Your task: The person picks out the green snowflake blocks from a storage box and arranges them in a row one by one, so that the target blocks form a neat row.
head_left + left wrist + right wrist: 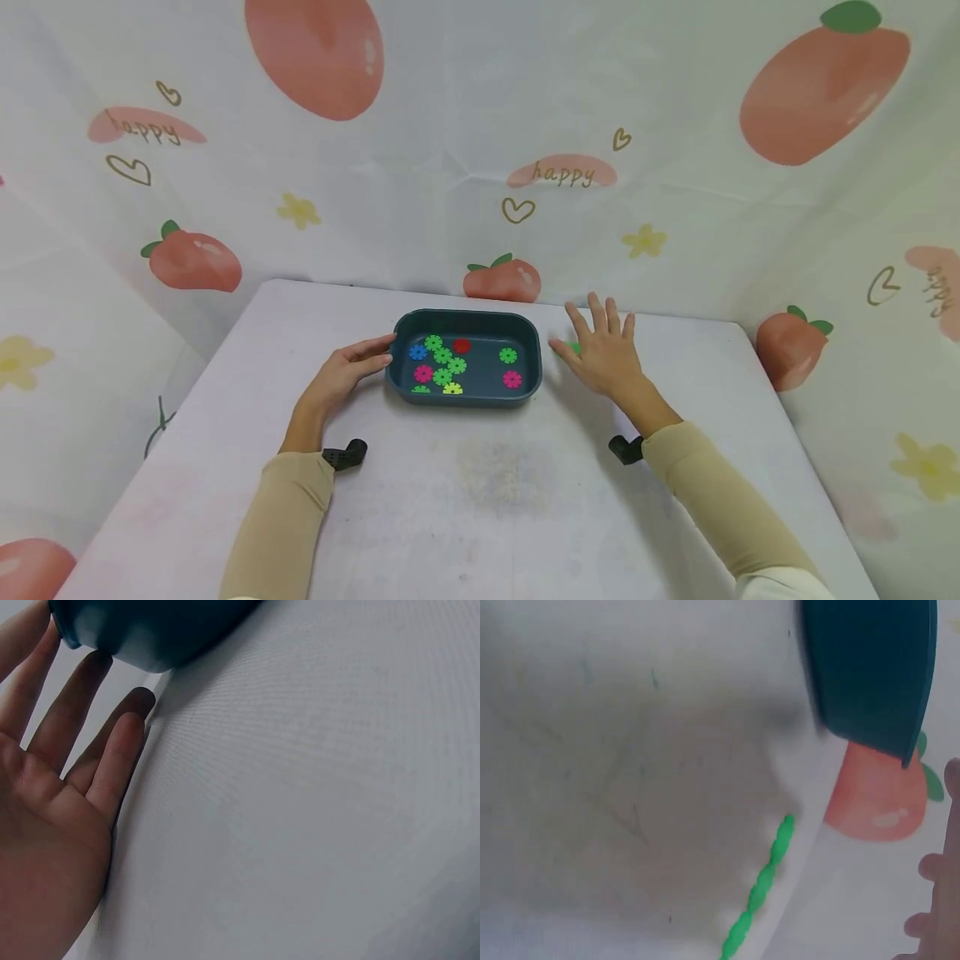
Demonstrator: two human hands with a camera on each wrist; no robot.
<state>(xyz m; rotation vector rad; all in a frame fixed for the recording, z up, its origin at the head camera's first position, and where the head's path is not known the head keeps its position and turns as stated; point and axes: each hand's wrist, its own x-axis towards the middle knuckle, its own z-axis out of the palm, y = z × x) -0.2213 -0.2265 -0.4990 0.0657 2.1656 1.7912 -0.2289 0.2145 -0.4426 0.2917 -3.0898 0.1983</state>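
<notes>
A dark teal plastic basin (525, 333) stands on the table and holds loose notched plastic discs, among them a green one (508, 356), a blue one (417, 352) and a red one (461, 345). At its left end my left hand (342, 372) touches the wall with fairly straight fingers (120, 750). To the right of the basin my right hand (603, 354) is spread over the table, apart from the basin. A green chain of notched discs (763, 886) lies there; in the head view the hand hides most of it.
The white tabletop (495, 475) meets a hanging cloth (442, 183) printed with fruit, hearts and flowers close behind the basin. Black wrist devices (347, 455) are strapped at both forearms.
</notes>
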